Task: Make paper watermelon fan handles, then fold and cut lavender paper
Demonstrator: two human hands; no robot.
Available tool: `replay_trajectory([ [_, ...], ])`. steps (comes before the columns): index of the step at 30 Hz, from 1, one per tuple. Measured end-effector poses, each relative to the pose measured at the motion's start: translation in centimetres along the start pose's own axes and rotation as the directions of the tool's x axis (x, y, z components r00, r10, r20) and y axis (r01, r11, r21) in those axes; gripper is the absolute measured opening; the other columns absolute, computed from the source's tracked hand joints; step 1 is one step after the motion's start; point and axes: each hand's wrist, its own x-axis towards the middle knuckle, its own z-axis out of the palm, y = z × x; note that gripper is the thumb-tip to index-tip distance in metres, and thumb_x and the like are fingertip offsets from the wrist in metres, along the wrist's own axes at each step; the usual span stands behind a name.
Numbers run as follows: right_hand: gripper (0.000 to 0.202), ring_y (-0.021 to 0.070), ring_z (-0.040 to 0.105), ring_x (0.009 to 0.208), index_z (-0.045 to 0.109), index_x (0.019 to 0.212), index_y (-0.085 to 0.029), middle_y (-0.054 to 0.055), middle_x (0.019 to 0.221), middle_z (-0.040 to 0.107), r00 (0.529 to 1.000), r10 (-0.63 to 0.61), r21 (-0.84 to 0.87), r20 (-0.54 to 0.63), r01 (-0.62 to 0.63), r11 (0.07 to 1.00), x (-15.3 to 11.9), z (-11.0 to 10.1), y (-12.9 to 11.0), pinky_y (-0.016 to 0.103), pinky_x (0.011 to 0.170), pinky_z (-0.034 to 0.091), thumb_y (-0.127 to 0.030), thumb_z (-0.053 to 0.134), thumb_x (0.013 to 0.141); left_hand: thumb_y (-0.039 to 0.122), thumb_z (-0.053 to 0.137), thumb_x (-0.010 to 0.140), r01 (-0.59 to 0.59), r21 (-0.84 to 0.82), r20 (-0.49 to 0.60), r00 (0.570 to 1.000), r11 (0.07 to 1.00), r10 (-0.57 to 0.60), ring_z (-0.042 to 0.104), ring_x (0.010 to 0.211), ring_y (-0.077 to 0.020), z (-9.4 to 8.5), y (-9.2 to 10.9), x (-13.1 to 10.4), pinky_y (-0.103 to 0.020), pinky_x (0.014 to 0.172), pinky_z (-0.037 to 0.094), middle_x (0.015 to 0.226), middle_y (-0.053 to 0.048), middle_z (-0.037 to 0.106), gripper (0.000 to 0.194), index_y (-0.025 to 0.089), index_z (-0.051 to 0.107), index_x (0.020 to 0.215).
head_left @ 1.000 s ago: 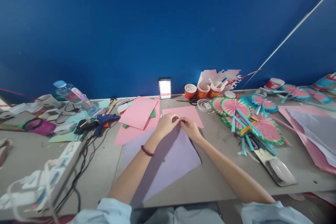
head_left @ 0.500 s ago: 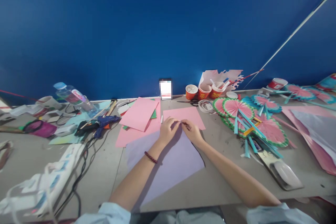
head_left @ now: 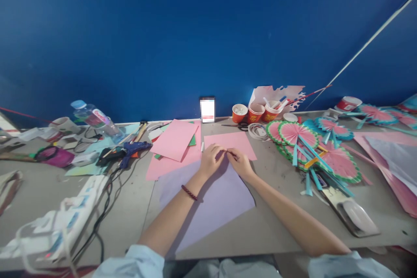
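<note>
A purple sheet [head_left: 211,208] lies on the table beneath my forearms, turned so that a corner points away from me. At that far corner my left hand [head_left: 213,159] and my right hand [head_left: 239,163] meet, fingertips almost touching. Both hands have thumb and fingers pinched together at the sheet's top edge; the small part between the fingertips is mostly hidden. A pink sheet [head_left: 241,141] lies just beyond my hands. More pink sheets [head_left: 175,139] are stacked at the left, over a bit of green.
Blue glue gun [head_left: 135,150], bottle [head_left: 97,117] and power strip [head_left: 74,217] are at the left. A lit phone [head_left: 207,110] leans on the wall. Red cups [head_left: 256,114], scissors [head_left: 243,126], pink-green paper fans [head_left: 298,134] and a mouse [head_left: 360,217] are at the right.
The whole view has shifted slightly, with things appearing a little further right. My hands keep nearly the same pinched pose at the sheet's corner.
</note>
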Motion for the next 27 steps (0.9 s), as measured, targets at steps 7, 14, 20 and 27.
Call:
replay_trajectory([
  [7,0.025,0.0189,0.065,0.08,0.066,0.088,-0.017,0.008,0.087,0.069,0.998,0.01,0.04,-0.065,-0.007,0.999,0.2,-0.2,0.1,0.029,0.071,0.053,-0.034,0.048,0.083,0.03,0.045,0.092,0.115,0.039,0.038,0.992,0.993,-0.116,0.059,0.09,-0.0147,0.4,-0.6,-0.1,-0.026,0.08,0.045,0.094,-0.003,0.064,0.018,0.021,0.058,0.099],
  [14,0.029,0.0159,0.065,0.09,0.063,0.107,-0.015,0.007,0.105,0.068,0.986,0.166,-0.575,0.002,-0.135,0.807,5.5,-5.2,-1.3,0.026,0.084,0.05,-0.018,0.044,0.086,0.024,0.045,0.089,0.194,0.058,0.033,0.98,0.979,-0.196,0.061,0.086,-0.0143,0.9,-1.0,-0.3,-0.025,0.076,0.046,0.1,-0.003,0.065,0.021,0.022,0.055,0.108],
  [20,0.034,0.0268,0.062,0.104,0.064,0.11,-0.012,0.017,0.114,0.064,0.958,0.287,-0.773,-0.013,-0.191,0.605,10.7,-6.4,-1.0,0.036,0.087,0.047,-0.005,0.046,0.082,0.023,0.043,0.089,0.248,0.138,0.02,0.967,0.959,-0.253,0.061,0.081,-0.0164,0.7,-0.7,-0.2,-0.029,0.074,0.044,0.097,-0.004,0.067,0.022,0.021,0.057,0.106],
  [27,0.029,0.0326,0.063,0.101,0.069,0.098,-0.004,0.025,0.102,0.065,0.911,0.409,-0.891,-0.043,-0.22,0.397,13.4,-4.9,0.0,0.039,0.081,0.048,0.003,0.048,0.08,0.011,0.039,0.086,0.191,0.185,0.03,0.979,0.964,-0.2,0.059,0.086,-0.0179,0.7,-1.1,-0.3,-0.03,0.073,0.043,0.095,-0.005,0.065,0.025,0.02,0.056,0.101],
])
